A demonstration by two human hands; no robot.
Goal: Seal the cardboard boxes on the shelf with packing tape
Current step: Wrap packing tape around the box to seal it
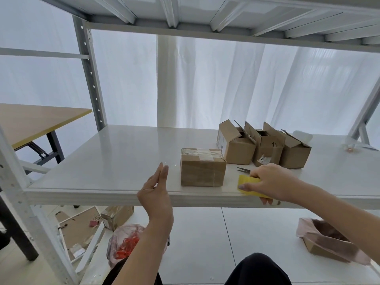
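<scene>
A closed cardboard box (202,167) with clear tape across its top sits near the front edge of the white shelf (115,153). Behind it to the right stand three small boxes with raised flaps (236,145), (267,148), (296,151). My left hand (156,190) hovers left of the taped box, fingers straight and upright, holding nothing. My right hand (271,182) grips a yellow tool (247,182) at the shelf's front edge, right of the taped box; dark metal scissor tips (243,170) stick out just beyond it.
A clear tape roll (349,146) lies at the far right of the shelf. Below sit a plastic bag with red pieces (125,241), a cardboard box (117,215), a lined box (329,241). A wooden table (35,122) stands left.
</scene>
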